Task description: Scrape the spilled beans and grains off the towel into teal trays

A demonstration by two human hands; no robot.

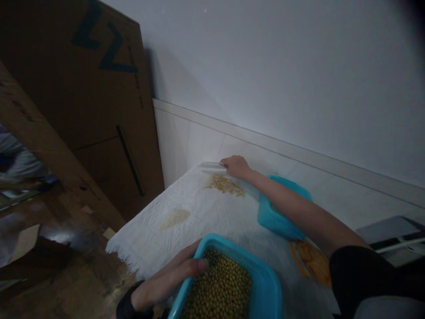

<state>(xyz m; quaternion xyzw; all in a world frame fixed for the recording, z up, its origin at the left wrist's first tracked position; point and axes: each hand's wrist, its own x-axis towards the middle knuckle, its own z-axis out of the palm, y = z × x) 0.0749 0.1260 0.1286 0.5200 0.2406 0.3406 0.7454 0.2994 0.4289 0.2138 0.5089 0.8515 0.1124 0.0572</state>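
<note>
My left hand grips the left rim of a blue plastic container, thumb inside and fingers outside. Greenish round beans fill much of that container, which is tilted towards me. At the far end of the table my right hand is closed on a thin, pale, flat thing with a slotted or striped edge; its exact kind is unclear. Just in front of it, yellowish beans or kernels lie loose on the white tablecloth. Small pale grains form another patch nearer the left edge.
A second blue container stands under my right forearm, beside an orange-brown patterned item. The white wall borders the table's far side. A tall cardboard box rises at left, and an open carton sits on the floor.
</note>
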